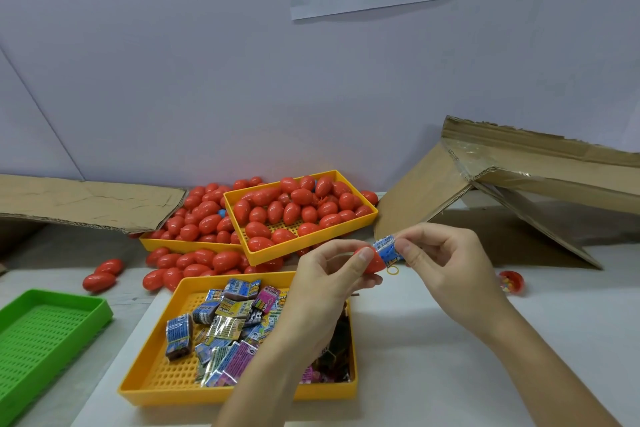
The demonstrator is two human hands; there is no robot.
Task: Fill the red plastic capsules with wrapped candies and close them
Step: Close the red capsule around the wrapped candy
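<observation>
A red capsule half [372, 262] is gripped in the left hand [332, 274], with thumb and curled fingers closed round it so that most of the shell is hidden. Its exposed side is turned to the right, toward the other hand; the rim itself cannot be made out. A blue wrapped candy [388, 250] is pinched between thumb and forefinger of the right hand [446, 260]. The candy's long axis is seen to run from upper right down to lower left, its lower end touching or just entering the capsule half; which of the two cannot be told.

The two hands are held close together above the bench [433, 340], just past the far right corner of the near yellow tray [152, 381] of wrapped candies [225, 326]. It is judged that the coming move turns on keeping the candy's long axis in line with the shell opening while it is pushed leftward; the right hand is the one placed to drive it.

A small yellow rubber band [392, 270] is noted on the bench below the hands. Behind them, a far yellow tray [304, 246] of closed red capsules [294, 208] is overlapped onto a second such tray [180, 246], with loose capsules [194, 262] spilled in front. A green tray [52, 333] lies at the left, and an open red capsule [512, 282] with coloured contents at the right. Cardboard flaps [519, 184] are propped against the wall.
</observation>
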